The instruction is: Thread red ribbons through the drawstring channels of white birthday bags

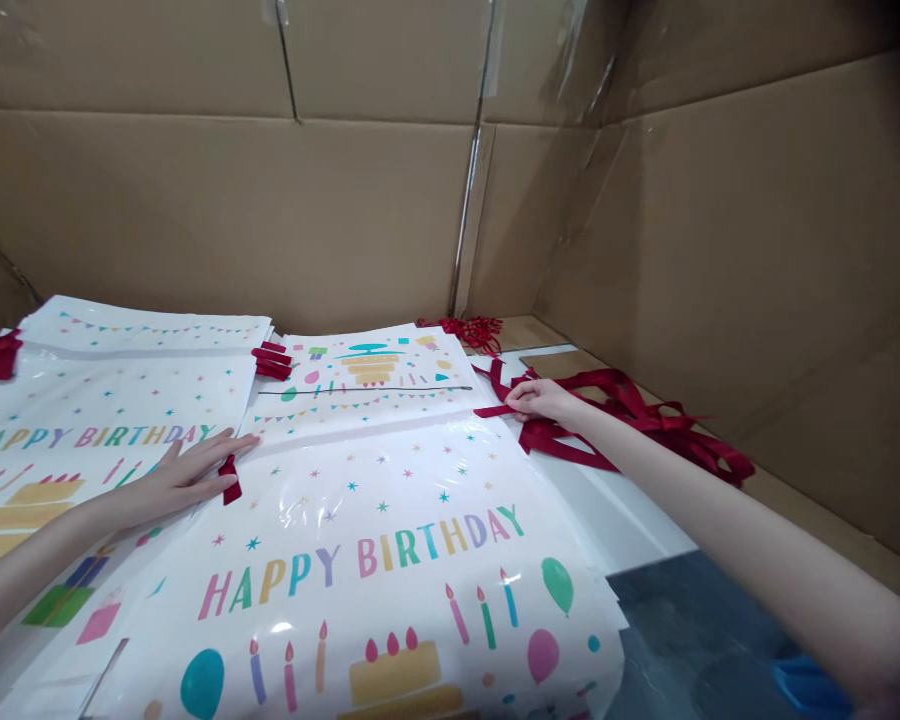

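Observation:
Between finger and thumb, my right hand (538,400) pinches a dark red ribbon (493,411) at the right edge of the front plastic sheet (360,480), which is printed "Happy Birthday". My left hand (184,475) lies open, fingers stretched, across that sheet's left edge. Under and beside its fingers a short red ribbon end (231,480) sticks out. Across the upper part of the front sheet lies a long thin dark rod (367,390), with what looks like an eye at its right end. Several loose red ribbons (607,385) are heaped beyond my right hand and wrist.
Another stack of printed sheets (142,385) lies at the left, with red ribbon tabs (272,360) at its edge. A bundle of thin red cords (472,332) sits at the back. Cardboard walls (360,220) rise behind and right. Something blue (814,685) shows lower right.

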Tool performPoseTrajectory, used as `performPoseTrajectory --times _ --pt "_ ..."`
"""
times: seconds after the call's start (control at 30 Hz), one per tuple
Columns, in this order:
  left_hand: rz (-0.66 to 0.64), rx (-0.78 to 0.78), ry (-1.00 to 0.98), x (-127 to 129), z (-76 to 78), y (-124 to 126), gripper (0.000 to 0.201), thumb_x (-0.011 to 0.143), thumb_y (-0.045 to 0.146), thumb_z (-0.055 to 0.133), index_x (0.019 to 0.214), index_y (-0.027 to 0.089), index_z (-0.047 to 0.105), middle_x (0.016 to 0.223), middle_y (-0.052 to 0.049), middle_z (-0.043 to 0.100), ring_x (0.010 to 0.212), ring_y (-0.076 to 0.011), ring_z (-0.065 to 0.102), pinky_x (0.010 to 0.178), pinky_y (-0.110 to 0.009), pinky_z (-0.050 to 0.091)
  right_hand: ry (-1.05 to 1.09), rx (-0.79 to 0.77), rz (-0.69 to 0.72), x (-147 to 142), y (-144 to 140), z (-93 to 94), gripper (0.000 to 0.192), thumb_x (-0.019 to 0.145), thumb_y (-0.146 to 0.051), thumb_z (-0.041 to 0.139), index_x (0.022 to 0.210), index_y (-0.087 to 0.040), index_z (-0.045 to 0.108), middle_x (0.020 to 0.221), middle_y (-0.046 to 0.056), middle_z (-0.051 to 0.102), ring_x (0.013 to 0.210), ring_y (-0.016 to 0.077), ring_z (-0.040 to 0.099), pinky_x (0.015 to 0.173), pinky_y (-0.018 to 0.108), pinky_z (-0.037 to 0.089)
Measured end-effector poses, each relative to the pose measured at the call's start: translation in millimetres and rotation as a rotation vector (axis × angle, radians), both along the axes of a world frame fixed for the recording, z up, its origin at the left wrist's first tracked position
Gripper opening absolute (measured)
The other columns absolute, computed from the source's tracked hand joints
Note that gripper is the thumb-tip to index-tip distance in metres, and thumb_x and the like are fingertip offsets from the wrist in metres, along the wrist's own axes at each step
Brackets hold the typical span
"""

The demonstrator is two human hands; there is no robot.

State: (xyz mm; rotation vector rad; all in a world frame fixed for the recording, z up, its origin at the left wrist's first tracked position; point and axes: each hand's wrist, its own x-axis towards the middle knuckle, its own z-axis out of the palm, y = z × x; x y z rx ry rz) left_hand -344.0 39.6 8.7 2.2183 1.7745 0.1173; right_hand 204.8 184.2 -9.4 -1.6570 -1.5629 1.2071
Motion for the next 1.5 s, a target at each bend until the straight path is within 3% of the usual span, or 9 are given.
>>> performPoseTrajectory --times 0.13,0.23,0.33,0.5,0.8,0.93,1.07,1.23,1.5 --pt "-0.02 -0.016 -0.032 3 8.5 -2 0.067 0.088 0.064 0.033 0.147 0.033 0.022 0.153 -0.005 0.026 0.14 -0.0309 0.02 0.108 -0.06 -0.006 -0.268 0.169 0.004 -7 -5 3.6 0.011 0.069 -0.024 0.071 0.073 -0.016 0.065 0.058 0.001 0.063 0.059 0.0151 0.061 0.061 0.024 0.05" --pt "-0.044 -0.061 -0.049 6 15.2 -4 0.066 0.089 0.061 0.034 0.147 0.035 0.018 0.154 -0.004 0.022 0.141 -0.029 0.018 0.108 -0.059 -0.007 -0.518 0.449 0.013 -28 -20 11.6 0.014 0.078 -0.026 0.06 0.087 -0.018 0.068 0.087 0.006 0.07 0.08 0.0209 0.065 0.077 0.03 0.05" --pt "-0.035 -0.086 -0.046 9 20.0 -6 0.064 0.09 0.06 0.033 0.147 0.036 0.017 0.155 -0.003 0.018 0.142 -0.0291 0.014 0.108 -0.06 -0.009 -0.569 0.632 0.234 -64 -46 14.6 0.036 0.089 -0.036 0.043 0.114 -0.019 0.063 0.122 0.01 0.061 0.111 0.0256 0.056 0.098 0.036 0.043" --pt "-0.063 -0.065 0.001 10 21.2 -7 0.063 0.091 0.06 0.03 0.147 0.036 0.017 0.154 -0.002 0.018 0.142 -0.0302 0.011 0.108 -0.061 -0.007 -0.66 0.506 0.543 -109 -78 3.2 0.061 0.091 -0.054 0.032 0.144 -0.022 0.035 0.152 0.007 0.025 0.14 0.0295 0.019 0.114 0.052 0.015" --pt "-0.104 -0.034 0.003 6 16.2 -5 0.062 0.091 0.059 0.031 0.147 0.034 0.02 0.153 -0.004 0.025 0.141 -0.0348 0.012 0.105 -0.066 -0.008 -0.767 0.349 0.552 -110 -76 -1.4 0.064 0.09 -0.063 0.016 0.148 -0.035 0.018 0.155 0.0 0.011 0.142 0.0313 0.008 0.105 0.07 0.008" --pt "-0.117 -0.026 0.004 7 18.0 -6 0.058 0.093 0.055 0.031 0.146 0.034 0.021 0.145 -0.008 0.04 0.14 -0.0349 0.016 0.104 -0.068 -0.006 -0.804 0.334 0.56 -111 -78 2.7 0.065 0.09 -0.064 0.015 0.148 -0.035 0.018 0.155 0.0 0.012 0.142 0.0326 0.009 0.104 0.071 0.009" --pt "-0.13 -0.01 0.034 8 17.5 -5 0.059 0.092 0.053 0.033 0.146 0.033 0.022 0.146 -0.009 0.038 0.14 -0.0353 0.015 0.103 -0.068 -0.005 -0.862 0.388 0.583 -115 -75 12.0 0.067 0.09 -0.062 0.021 0.146 -0.027 0.028 0.152 0.006 0.024 0.139 0.035 0.021 0.105 0.065 0.022" --pt "-0.128 0.017 0.077 8 21.9 0 0.058 0.09 0.053 0.038 0.143 0.03 0.031 0.137 -0.012 0.048 0.132 -0.0353 0.031 0.104 -0.066 0.004 -0.88 0.554 0.625 -138 -51 17.7 0.048 0.092 -0.04 0.033 0.129 -0.016 0.052 0.127 0.015 0.054 0.119 0.0281 0.048 0.097 0.04 0.039" --pt "-0.107 -0.024 0.202 24 40.1 13 0.055 0.08 0.04 0.053 0.134 0.03 0.045 0.127 -0.01 0.055 0.123 -0.0317 0.042 0.105 -0.063 0.011 -0.902 0.509 0.567 -175 18 12.4 0.038 0.088 -0.031 0.05 0.121 -0.016 0.057 0.118 0.015 0.055 0.109 0.0244 0.052 0.09 0.029 0.039"
